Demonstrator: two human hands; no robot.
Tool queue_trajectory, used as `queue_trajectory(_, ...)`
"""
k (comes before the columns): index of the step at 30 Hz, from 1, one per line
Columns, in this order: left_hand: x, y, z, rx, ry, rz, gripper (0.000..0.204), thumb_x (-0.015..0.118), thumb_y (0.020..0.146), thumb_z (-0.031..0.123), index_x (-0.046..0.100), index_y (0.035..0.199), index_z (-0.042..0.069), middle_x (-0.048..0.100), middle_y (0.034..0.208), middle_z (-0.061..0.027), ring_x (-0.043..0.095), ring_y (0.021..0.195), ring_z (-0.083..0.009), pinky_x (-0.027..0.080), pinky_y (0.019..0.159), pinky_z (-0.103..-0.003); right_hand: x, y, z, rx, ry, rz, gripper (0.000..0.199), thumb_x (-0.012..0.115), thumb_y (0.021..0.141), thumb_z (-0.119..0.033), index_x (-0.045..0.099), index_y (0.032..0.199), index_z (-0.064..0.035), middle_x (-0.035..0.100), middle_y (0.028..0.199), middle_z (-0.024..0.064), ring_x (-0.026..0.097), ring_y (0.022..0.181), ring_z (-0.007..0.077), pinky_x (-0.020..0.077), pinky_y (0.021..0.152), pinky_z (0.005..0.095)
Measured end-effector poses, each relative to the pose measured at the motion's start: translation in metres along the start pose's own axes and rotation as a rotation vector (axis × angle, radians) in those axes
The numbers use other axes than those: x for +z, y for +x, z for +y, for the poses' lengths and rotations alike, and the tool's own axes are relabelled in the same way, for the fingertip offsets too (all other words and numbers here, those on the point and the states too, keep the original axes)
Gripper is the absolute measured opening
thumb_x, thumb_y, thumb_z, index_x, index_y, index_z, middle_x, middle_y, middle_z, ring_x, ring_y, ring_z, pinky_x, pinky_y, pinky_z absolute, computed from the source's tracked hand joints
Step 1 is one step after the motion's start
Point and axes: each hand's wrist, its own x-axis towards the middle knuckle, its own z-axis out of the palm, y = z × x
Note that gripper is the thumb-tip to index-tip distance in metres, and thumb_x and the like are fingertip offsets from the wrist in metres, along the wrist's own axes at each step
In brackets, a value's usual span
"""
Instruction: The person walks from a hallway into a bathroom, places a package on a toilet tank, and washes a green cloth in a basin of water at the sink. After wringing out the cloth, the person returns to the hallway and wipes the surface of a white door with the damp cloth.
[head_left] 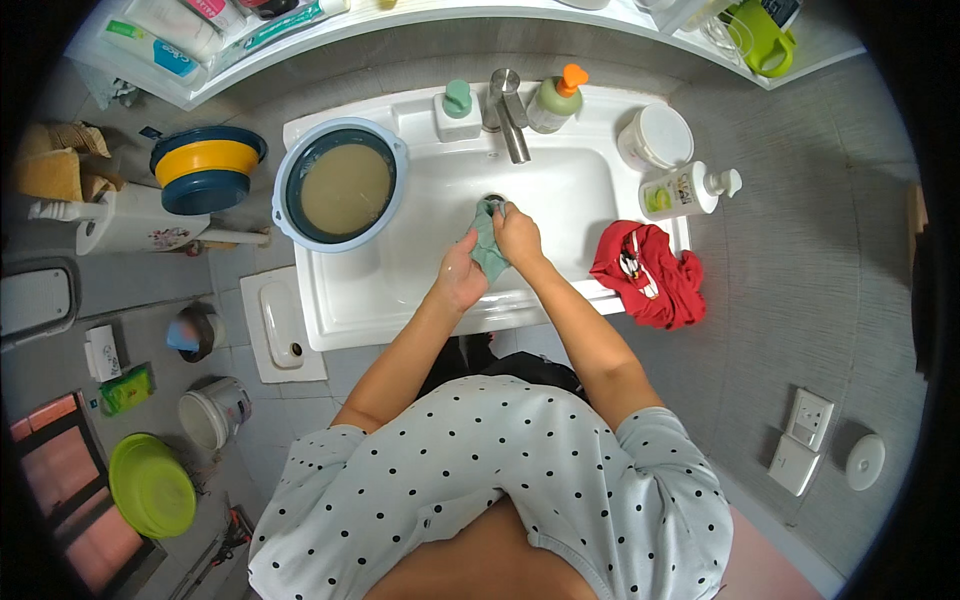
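Two hands on one green cloth (488, 255) in the head view: right hand (517, 237) bunched tightly round its upper end, left hand (461, 275) half-curled, gripping its side, mid-sink (575, 185), by the drain (495, 199)! Cloudy water fills the basin (281, 215) at the sink's left edge; red clothing (675, 285) drapes the front right corner.

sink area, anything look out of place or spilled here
The red garment looks out of place: it lies bunched over the right front corner of the sink, partly hanging past the rim. The basin of cloudy liquid seems to overhang the left rim slightly. No spill or damage shows.
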Motion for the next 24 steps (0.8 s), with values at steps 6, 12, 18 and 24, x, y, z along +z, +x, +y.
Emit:
queue_trajectory(6,-0.017,0.019,0.010,-0.031,-0.064,-0.012,0.033,0.031,0.095,0.021,0.043,0.119,0.002,0.048,0.121,-0.0120,0.046,0.112,-0.0227,0.035,0.097,-0.036,0.011,-0.009,-0.006,-0.137,-0.022,0.057,0.027,0.046,0.085,-0.025,0.050,0.079,0.0007,0.056,0.062,0.0243,0.055,0.058,0.0419,0.0435,0.054,0.0487)
queue_trajectory(12,-0.005,0.014,0.014,0.025,0.011,0.017,0.037,0.033,0.094,0.020,0.040,0.124,0.000,0.047,0.123,-0.0116,0.047,0.111,-0.0231,0.035,0.098,-0.036,0.010,-0.013,-0.008,-0.079,0.031,0.044,0.027,0.045,0.085,-0.026,0.051,0.080,0.0006,0.057,0.065,0.0250,0.056,0.063,0.0423,0.0441,0.059,0.0503)
queue_trajectory(18,0.009,0.001,0.048,-0.054,0.295,-0.062,0.030,0.047,0.088,0.017,0.049,0.113,-0.001,0.055,0.110,-0.0090,0.055,0.099,-0.0212,0.044,0.089,-0.036,-0.021,0.025,0.073,0.108,0.261,0.271,0.043,0.042,0.090,-0.035,0.055,0.098,0.0048,0.055,0.099,0.0299,0.053,0.097,0.0409,0.0410,0.083,0.0423)
queue_trajectory(24,-0.047,0.022,0.097,-0.275,0.775,0.207,0.031,0.051,0.083,0.006,0.049,0.112,-0.002,0.056,0.106,-0.0108,0.056,0.097,-0.0210,0.046,0.086,-0.035,-0.078,0.031,0.133,0.461,0.678,0.045,0.038,0.042,0.091,-0.033,0.056,0.096,0.0014,0.058,0.081,0.0099,0.051,0.075,0.0173,0.0420,0.072,0.0311)
